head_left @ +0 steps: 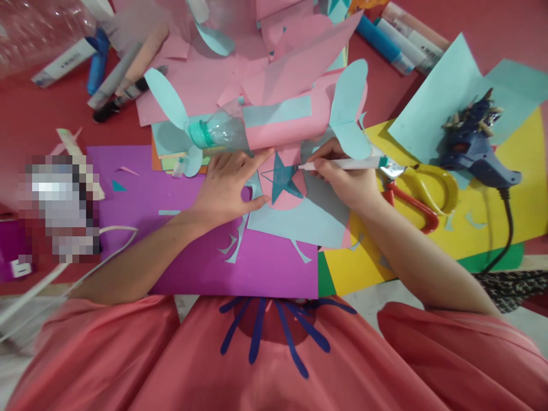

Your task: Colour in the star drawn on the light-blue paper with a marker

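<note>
While left hand [226,185], fingers spread, touches pink paper [287,198], right hand [349,181] grips marker [355,164]; lettering [73,57] on pens [51,71] illegible.

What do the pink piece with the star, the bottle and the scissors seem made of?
Pink piece: probably matte paper or thin card; flat, cut edge. Bottle: likely glossy plastic; clear, with pale glints. Scissors: apparently smooth plastic where red and yellow, by the solid color; likely metal where silvery and shiny.
</note>
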The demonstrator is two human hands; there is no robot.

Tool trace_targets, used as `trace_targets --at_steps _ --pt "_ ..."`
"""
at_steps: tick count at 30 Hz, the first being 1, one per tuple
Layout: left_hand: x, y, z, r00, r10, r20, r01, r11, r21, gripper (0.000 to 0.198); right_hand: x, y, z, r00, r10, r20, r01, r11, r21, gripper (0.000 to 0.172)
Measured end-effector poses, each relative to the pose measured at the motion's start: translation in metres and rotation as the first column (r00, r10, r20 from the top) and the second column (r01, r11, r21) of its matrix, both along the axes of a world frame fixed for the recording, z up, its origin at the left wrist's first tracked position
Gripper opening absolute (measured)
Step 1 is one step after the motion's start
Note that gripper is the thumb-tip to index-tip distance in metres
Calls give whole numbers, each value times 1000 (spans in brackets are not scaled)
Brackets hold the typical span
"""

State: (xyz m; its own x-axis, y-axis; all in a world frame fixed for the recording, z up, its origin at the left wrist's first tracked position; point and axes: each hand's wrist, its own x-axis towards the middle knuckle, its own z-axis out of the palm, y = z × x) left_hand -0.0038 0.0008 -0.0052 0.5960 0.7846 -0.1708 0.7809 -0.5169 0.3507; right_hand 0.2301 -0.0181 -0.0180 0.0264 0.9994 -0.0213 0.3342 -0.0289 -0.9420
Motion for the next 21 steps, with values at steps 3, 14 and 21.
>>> trace_targets --at_steps 3,14,21 --pt "0 0 0 1000 5 -7 -5 1000 1 68 0 0 -3 1000 4 -13 -4 1000 -9 9" --pt "0 0 1 1000 4 -10 -4 1000 -6 69 0 1 1 999 51 -1 -51 998 21 12" --pt "0 0 0 1000 3 -7 -3 1000 -1 70 2 0 0 1000 18 19 -19 1000 17 13"
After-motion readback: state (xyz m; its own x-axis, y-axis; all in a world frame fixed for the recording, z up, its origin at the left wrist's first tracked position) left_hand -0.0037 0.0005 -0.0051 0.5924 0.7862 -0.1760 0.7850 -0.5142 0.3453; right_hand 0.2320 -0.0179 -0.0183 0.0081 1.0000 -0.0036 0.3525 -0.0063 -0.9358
